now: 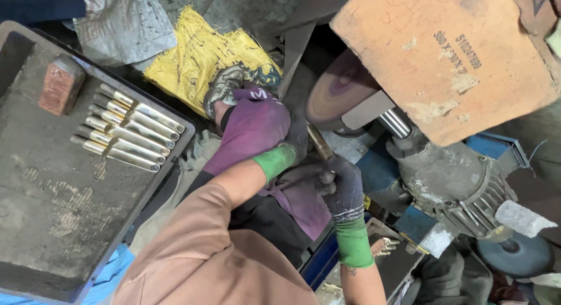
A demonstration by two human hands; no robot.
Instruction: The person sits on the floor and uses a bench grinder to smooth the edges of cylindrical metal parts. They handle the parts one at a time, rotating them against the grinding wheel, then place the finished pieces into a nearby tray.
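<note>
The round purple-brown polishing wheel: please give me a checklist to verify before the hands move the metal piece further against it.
1. Grip: left hand and right hand, both gloved, hold the slim brass-coloured metal piece: ok.
2. Contact between the piece and the round purple-brown polishing wheel: cannot tell.
3. Wheel spinning: cannot tell.
4. Frayed yellow woven sack apart from the wheel: ok.
5. Six silver metal handles lie in a row on the dark metal tray: ok.
</note>
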